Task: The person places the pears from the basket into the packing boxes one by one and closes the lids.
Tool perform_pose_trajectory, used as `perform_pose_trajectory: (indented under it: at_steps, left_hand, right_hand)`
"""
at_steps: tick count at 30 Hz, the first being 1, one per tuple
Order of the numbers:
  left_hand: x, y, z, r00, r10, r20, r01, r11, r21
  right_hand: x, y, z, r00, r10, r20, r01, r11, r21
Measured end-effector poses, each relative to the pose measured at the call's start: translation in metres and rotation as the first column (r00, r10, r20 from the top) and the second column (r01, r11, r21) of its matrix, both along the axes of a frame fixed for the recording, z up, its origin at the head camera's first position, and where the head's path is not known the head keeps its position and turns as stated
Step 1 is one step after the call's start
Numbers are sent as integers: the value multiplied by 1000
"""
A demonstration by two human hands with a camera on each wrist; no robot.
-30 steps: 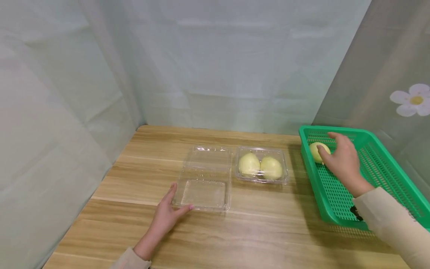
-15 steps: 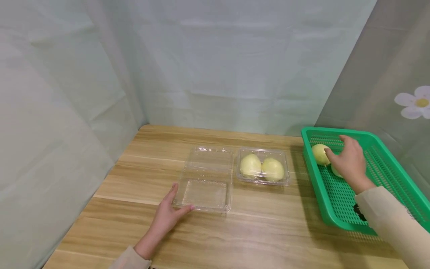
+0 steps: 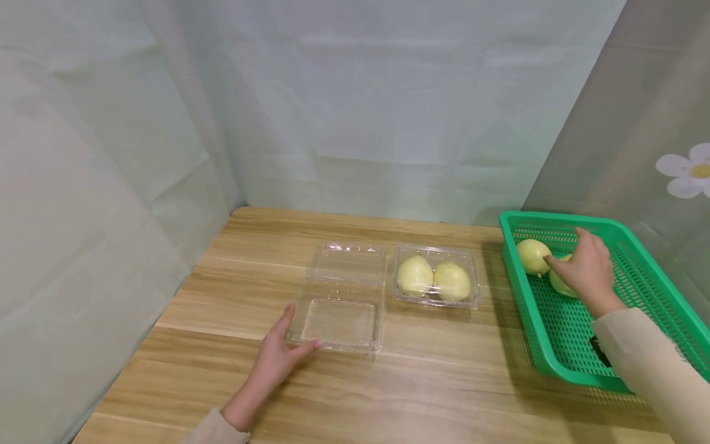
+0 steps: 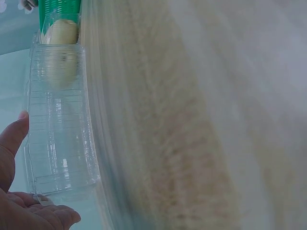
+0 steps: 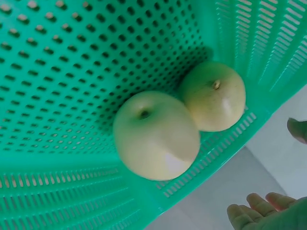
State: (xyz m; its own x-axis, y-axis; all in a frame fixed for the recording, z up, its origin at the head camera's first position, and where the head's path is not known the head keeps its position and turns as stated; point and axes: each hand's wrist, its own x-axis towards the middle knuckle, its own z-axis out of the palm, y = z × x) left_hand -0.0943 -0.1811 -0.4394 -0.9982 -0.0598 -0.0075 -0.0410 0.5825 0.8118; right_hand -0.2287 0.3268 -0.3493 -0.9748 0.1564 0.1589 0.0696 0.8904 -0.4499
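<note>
My left hand (image 3: 275,357) lies at the near left corner of an open, clear plastic clamshell box (image 3: 339,322), its thumb along the front edge and fingers along the side. To the right, a second clear box (image 3: 473,268) sits lidded over two pale yellow pears (image 3: 415,275). My right hand (image 3: 591,271) hovers over the green basket, thumb spread from its fingers and nothing in its grasp. Two pears lie side by side in that basket, one (image 5: 156,139) with its hollow up, the other (image 5: 216,98) showing a stem; the hand partly covers one in the head view.
The green slotted basket (image 3: 529,308) stands at the table's right side, with a small dark item (image 3: 600,350) near its front, partly hidden by the sleeve. Pale cloth (image 3: 377,111) hangs behind the wooden table (image 3: 399,388).
My right hand has shifted right over the basket, uncovering the second pear. The left hand stays at the open box's corner. The head view has moved slightly.
</note>
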Motion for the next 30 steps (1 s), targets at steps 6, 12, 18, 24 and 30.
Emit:
perform_pose_trajectory:
  at_steps: [6,12,18,24,30]
  left_hand:
    - [1,0,1,1000,-4,-7,4,1000,-5]
    - [0,1,3,1000,-3,-6,3,1000,-2]
    - [0,2,3,1000,-5,7,5,1000,6]
    - [0,1,2,1000,1,14,-1,1000,2]
    - [1,1,1,1000,1,10,-1,1000,5]
  right_hand:
    - [-1,15,-4,999,-16,37,17,1000,-13]
    - [1,23,-9,996,-36,80,38,999,-24]
    - [0,29,-17,993,-47,113,49,999,-19]
    - [-1,34,-23,988,-32,152,36,999,-24]
    - [-3,43,-27,975,20,220,-5,998,-70]
